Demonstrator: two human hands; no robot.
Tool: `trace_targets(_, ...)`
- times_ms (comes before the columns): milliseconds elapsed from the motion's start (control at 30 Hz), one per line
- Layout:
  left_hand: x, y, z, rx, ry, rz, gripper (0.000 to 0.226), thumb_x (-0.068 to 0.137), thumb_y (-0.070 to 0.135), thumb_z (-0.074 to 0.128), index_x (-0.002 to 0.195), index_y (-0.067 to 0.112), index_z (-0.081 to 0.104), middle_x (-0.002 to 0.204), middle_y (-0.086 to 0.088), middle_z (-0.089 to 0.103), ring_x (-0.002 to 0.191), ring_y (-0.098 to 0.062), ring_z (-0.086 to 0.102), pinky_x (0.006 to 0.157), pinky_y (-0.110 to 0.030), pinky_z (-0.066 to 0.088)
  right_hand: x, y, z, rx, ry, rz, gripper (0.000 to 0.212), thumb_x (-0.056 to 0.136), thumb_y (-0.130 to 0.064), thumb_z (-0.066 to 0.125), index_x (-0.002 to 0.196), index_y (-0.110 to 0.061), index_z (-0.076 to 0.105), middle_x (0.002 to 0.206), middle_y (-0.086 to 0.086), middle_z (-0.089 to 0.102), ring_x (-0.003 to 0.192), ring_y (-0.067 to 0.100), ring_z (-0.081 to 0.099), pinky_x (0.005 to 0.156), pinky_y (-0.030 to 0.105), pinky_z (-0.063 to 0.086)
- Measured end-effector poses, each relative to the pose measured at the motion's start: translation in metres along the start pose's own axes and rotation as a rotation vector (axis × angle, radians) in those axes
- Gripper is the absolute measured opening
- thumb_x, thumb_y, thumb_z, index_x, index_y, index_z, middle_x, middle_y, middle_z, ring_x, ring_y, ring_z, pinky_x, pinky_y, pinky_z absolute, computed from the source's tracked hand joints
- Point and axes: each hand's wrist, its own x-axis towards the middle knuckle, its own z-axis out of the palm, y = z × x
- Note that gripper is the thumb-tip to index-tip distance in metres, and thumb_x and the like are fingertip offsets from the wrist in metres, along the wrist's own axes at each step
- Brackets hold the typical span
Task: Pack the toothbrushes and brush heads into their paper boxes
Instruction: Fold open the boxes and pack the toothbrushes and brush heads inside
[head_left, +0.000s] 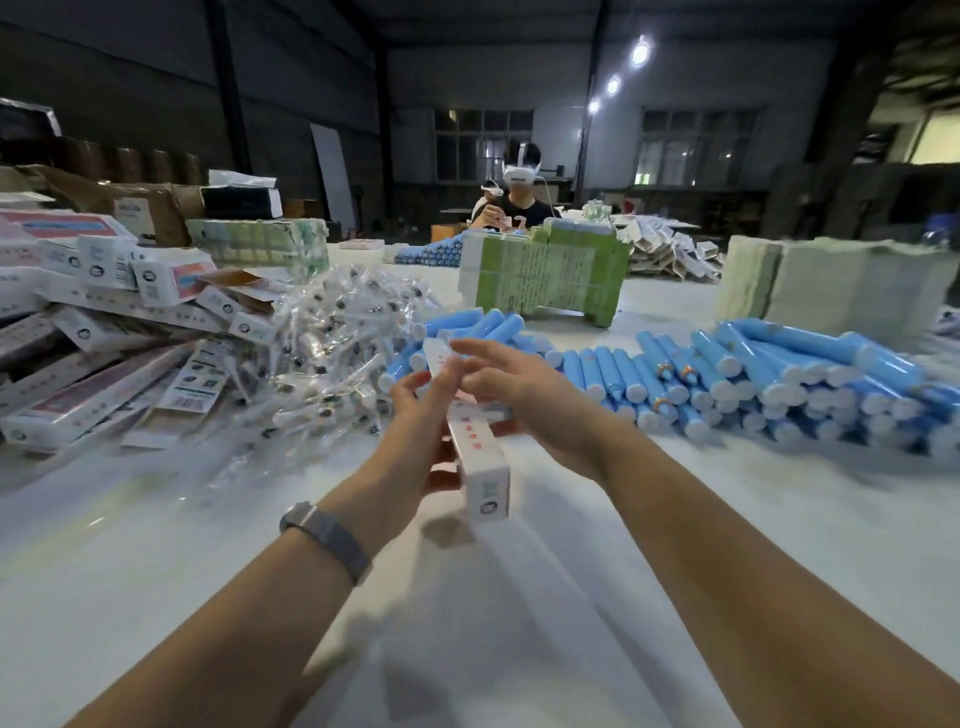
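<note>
Head view shows the left hand (415, 441) gripping 1 paper box (475, 452) while the right hand (511, 389), fingers spread and holding nothing, nears its far flap, which likely needs tucking next.

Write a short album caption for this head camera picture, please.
Two hands, left hand and right hand, work a long paper box above a white table, between bagged brush heads and blue toothbrushes.
</note>
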Motion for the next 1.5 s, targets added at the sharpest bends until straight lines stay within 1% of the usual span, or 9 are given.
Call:
trace_targets(133, 0.0, -0.005, -0.008, 0.085, 0.052, 0.134, 0.094, 0.066, 0.069, 0.078, 0.137, 0.022, 0.037, 0.109, -0.003, 0.072, 0.094, -0.019, 0.074, 0.066, -0.036, 0.058, 0.001, 0.005, -0.002, 0.251, -0.085, 0.057, 0.058, 0.084, -0.007, 0.058, 0.136, -0.031, 0.05, 0.12, -0.008, 0.068, 0.108, 0.017, 0.067, 0.085, 0.036, 0.058)
trace_targets(333, 0.009, -0.016, -0.013, 0.177, 0.11, 0.355, 0.074, 0.057, 0.056, 0.083, 0.117, 0.028, 0.05, 0.102, 0.007, 0.069, 0.086, -0.001, 0.071, 0.061, -0.017, 0.054, -0.001, 0.011, -0.002, 0.385, -0.183, 0.015, 0.075, 0.073, -0.002, 0.049, 0.142, -0.03, 0.04, 0.128, 0.008, 0.064, 0.115, 0.032, 0.062, 0.099, 0.054, 0.049)
trace_targets(600, 0.005, -0.019, -0.012, 0.322, 0.086, 0.532, 0.072, 0.053, 0.068, 0.076, 0.106, 0.035, 0.041, 0.093, 0.022, 0.064, 0.085, 0.005, 0.066, 0.067, -0.016, 0.054, 0.005, 0.026, -0.023, 0.332, -0.108, -0.084, 0.042, 0.084, -0.024, 0.052, 0.124, -0.027, 0.062, 0.118, 0.002, 0.069, 0.108, 0.022, 0.066, 0.088, 0.039, 0.054)
trace_targets(767, 0.0, -0.023, -0.005, 0.302, 0.044, 0.571, 0.061, 0.062, 0.055, 0.08, 0.106, 0.037, 0.041, 0.091, 0.017, 0.062, 0.083, 0.001, 0.065, 0.067, -0.015, 0.052, 0.033, 0.064, -0.053, -0.482, 0.529, 0.128, 0.033, 0.09, -0.023, 0.056, 0.121, -0.03, 0.063, 0.12, -0.001, 0.064, 0.118, 0.022, 0.056, 0.095, 0.034, 0.044)
trace_targets(867, 0.0, -0.024, -0.001, 0.296, 0.022, 0.637, 0.056, 0.063, 0.047, 0.082, 0.103, 0.043, 0.042, 0.091, 0.023, 0.065, 0.08, -0.002, 0.067, 0.068, -0.016, 0.053, 0.039, 0.082, -0.073, -0.986, 0.456, 0.36, 0.05, 0.093, -0.03, 0.049, 0.143, -0.036, 0.044, 0.145, 0.001, 0.045, 0.132, 0.028, 0.035, 0.104, 0.04, 0.035)
trace_targets(967, 0.0, -0.024, 0.0, 0.3, 0.046, 0.667, 0.049, 0.057, 0.053, 0.08, 0.092, 0.056, 0.046, 0.092, 0.022, 0.067, 0.081, -0.003, 0.069, 0.068, -0.017, 0.055, 0.043, 0.092, -0.077, -1.265, 0.358, 0.361, 0.036, 0.096, -0.035, 0.045, 0.131, -0.038, 0.053, 0.134, -0.001, 0.05, 0.124, 0.027, 0.039, 0.098, 0.041, 0.038)
trace_targets(1167, 0.002, -0.022, -0.002, 0.284, 0.121, 0.64, 0.068, 0.038, 0.051, 0.091, 0.085, 0.051, 0.043, 0.083, 0.026, 0.067, 0.068, 0.0, 0.066, 0.06, -0.015, 0.053, 0.046, 0.078, -0.074, -1.38, 0.552, 0.261, 0.018, 0.092, -0.036, 0.055, 0.104, -0.023, 0.052, 0.106, 0.003, 0.06, 0.107, 0.029, 0.049, 0.071, 0.034, 0.033)
trace_targets(1367, -0.002, -0.022, 0.0, 0.271, 0.065, 0.631, 0.068, 0.048, 0.05, 0.094, 0.085, 0.059, 0.037, 0.086, 0.03, 0.063, 0.076, 0.003, 0.065, 0.061, -0.017, 0.055, 0.049, 0.063, -0.071, -1.404, 0.433, 0.419, 0.04, 0.089, -0.034, 0.058, 0.121, -0.017, 0.042, 0.119, 0.009, 0.053, 0.113, 0.03, 0.054, 0.072, 0.034, 0.036)
trace_targets(1500, -0.005, -0.019, 0.001, 0.259, 0.057, 0.669, 0.038, 0.063, 0.054, 0.077, 0.081, 0.058, 0.044, 0.081, 0.024, 0.065, 0.068, -0.002, 0.065, 0.061, -0.021, 0.054, 0.06, 0.067, -0.064, -1.509, 0.402, 0.484, 0.05, 0.092, -0.033, 0.058, 0.134, -0.017, 0.037, 0.126, 0.006, 0.054, 0.116, 0.027, 0.055, 0.073, 0.034, 0.037)
